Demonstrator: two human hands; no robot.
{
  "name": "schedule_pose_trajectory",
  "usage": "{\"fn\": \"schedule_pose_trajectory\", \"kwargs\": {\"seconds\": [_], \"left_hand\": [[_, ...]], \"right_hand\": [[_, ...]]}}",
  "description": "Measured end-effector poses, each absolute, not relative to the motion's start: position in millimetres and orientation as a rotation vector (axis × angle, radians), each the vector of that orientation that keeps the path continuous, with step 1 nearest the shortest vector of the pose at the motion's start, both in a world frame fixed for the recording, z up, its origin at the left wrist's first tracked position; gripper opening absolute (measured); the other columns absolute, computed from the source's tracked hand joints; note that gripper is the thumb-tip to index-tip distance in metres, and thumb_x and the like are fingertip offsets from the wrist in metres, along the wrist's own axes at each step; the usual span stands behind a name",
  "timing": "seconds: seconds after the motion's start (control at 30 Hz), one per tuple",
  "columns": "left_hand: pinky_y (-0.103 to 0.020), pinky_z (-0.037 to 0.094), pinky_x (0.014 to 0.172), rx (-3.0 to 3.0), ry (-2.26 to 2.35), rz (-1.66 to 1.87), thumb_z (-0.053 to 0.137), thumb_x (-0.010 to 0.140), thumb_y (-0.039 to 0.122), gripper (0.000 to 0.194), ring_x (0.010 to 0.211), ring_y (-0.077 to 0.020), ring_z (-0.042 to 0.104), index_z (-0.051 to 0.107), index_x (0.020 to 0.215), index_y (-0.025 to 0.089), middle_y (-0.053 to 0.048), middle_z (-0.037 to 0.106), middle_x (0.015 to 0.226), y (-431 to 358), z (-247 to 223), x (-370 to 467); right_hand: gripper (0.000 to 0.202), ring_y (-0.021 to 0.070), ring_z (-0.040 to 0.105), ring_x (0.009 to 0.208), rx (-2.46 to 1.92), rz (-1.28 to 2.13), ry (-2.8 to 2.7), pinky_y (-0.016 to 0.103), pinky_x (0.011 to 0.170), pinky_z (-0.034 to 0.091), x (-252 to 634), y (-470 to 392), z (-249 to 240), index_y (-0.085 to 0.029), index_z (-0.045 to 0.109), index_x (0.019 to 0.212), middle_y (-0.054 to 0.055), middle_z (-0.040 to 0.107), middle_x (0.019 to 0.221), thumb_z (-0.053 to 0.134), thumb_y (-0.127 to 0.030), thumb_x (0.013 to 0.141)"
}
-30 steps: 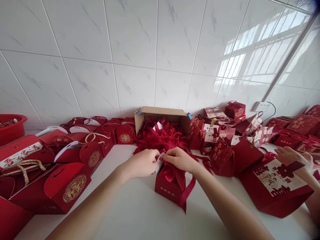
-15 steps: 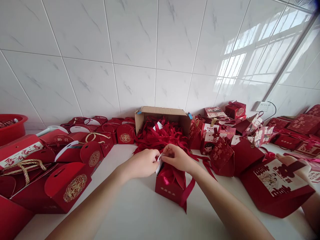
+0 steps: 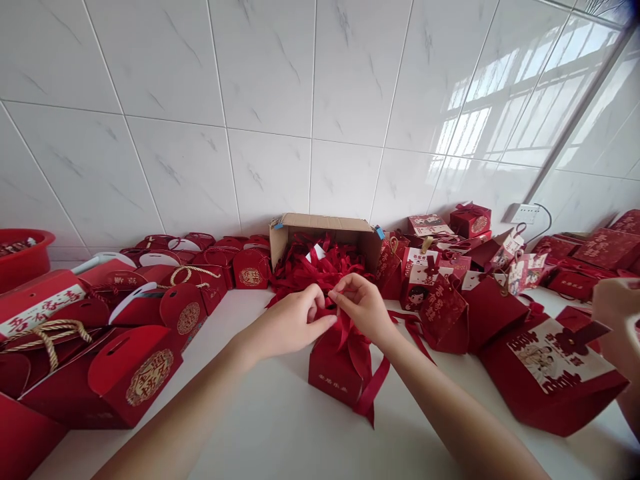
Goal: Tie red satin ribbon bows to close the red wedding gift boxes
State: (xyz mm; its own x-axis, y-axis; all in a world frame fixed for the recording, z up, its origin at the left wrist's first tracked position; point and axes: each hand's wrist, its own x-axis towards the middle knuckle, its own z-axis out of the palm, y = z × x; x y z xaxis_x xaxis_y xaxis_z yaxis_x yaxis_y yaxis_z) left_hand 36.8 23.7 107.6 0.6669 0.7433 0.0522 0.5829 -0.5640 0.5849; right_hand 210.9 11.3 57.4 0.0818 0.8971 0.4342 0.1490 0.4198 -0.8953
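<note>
A small dark red gift box with gold lettering stands on the table in front of me, its top flaps drawn together. Red ribbon runs down its right side, and more ribbon lies over the top beneath my fingers. My right hand pinches the ribbon above the box. To its left, my left hand has its thumb stretched over the top edge and its fingers curled apart from it, with nothing visible in them. Both hands partly hide the box top.
Behind the box, a cardboard carton lies on its side, spilling red ribbons. Red gift boxes line the left; more boxes fill the right. Another person's hand is at the right edge. A red basin stands far left.
My left hand has let go of the box's pale flap, which now folds in, and its thumb has opened out. My right hand has risen slightly. The other person's hand has drawn back rightward.
</note>
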Motion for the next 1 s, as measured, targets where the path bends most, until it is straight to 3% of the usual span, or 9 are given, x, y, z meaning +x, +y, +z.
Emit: {"fn": "schedule_pose_trajectory", "kwargs": {"seconds": [0.1,0.23,0.37,0.43,0.57,0.7,0.83,1.0], "left_hand": [[-0.024,0.035,0.052,2.27,0.847,0.398,0.055,0.079,0.058,0.039,0.061,-0.0129,0.045,0.052,0.079,0.02,0.003,0.05,0.069,17.8,109.5,40.7],[-0.024,0.038,0.059,2.252,0.704,0.602,0.052,0.087,0.044,0.03,0.067,-0.0137,0.05,0.057,0.073,0.018,0.001,0.058,0.073,11.8,111.0,46.1],[-0.024,0.04,0.061,2.211,0.738,0.817,0.053,0.088,0.039,0.028,0.067,-0.0138,0.053,0.064,0.074,0.017,0.0,0.063,0.072,10.6,111.6,46.8],[-0.023,0.039,0.059,2.233,0.793,0.9,0.053,0.088,0.042,0.031,0.065,-0.0135,0.052,0.065,0.072,0.018,0.0,0.062,0.07,9.5,111.6,46.4],[-0.023,0.035,0.053,2.319,0.904,0.871,0.048,0.089,0.046,0.038,0.059,-0.0121,0.047,0.059,0.065,0.018,0.002,0.055,0.061,6.4,112.6,45.4],[-0.024,0.036,0.052,2.37,0.998,0.614,0.056,0.082,0.047,0.026,0.058,-0.0136,0.051,0.062,0.082,0.021,0.003,0.059,0.065,11.6,113.4,38.6],[-0.025,0.04,0.054,2.334,1.124,0.215,0.066,0.07,0.049,0.037,0.069,-0.0197,0.063,0.064,0.095,0.022,-0.001,0.069,0.081,25.9,106.2,31.1],[-0.026,0.042,0.056,2.301,1.06,0.131,0.051,0.081,0.044,0.026,0.071,-0.0206,0.067,0.063,0.09,0.022,-0.002,0.07,0.081,38.7,95.9,31.5]], "right_hand": [[0.029,0.0138,0.058,0.067,-0.881,0.665,-1.256,0.026,0.058,0.05,203.7,-0.8,67.1,-0.02,0.051,0.077,0.001,0.058,0.077,0.072,-0.039,0.074],[0.027,0.0112,0.059,0.063,-0.747,0.674,-1.212,0.027,0.059,0.053,197.8,-18.3,78.5,-0.022,0.051,0.084,0.002,0.06,0.09,0.073,-0.034,0.075],[0.04,0.0143,0.061,0.089,-0.712,0.715,-1.225,0.03,0.079,0.053,200.2,-25.5,85.0,-0.027,0.049,0.112,0.005,0.059,0.114,0.071,-0.032,0.079],[0.036,0.0149,0.06,0.09,-0.744,0.833,-1.244,0.028,0.079,0.051,202.0,-25.5,86.3,-0.024,0.054,0.11,0.005,0.062,0.103,0.071,-0.033,0.079],[0.02,0.0115,0.056,0.069,-0.776,0.965,-1.264,0.024,0.066,0.048,202.4,-25.0,86.7,-0.017,0.064,0.079,0.001,0.062,0.076,0.071,-0.036,0.077],[0.021,0.0112,0.054,0.066,-0.778,0.894,-1.225,0.024,0.061,0.045,208.2,-23.9,87.9,-0.018,0.064,0.079,0.0,0.061,0.074,0.072,-0.037,0.077],[0.016,0.0102,0.052,0.063,-0.695,0.733,-1.113,0.022,0.061,0.044,227.5,-24.7,97.2,-0.02,0.064,0.08,-0.002,0.059,0.07,0.07,-0.035,0.079],[0.015,0.0117,0.054,0.066,-0.538,0.649,-1.042,0.024,0.065,0.045,248.5,-36.0,114.5,-0.021,0.064,0.075,-0.001,0.059,0.07,0.064,-0.033,0.083]]}}
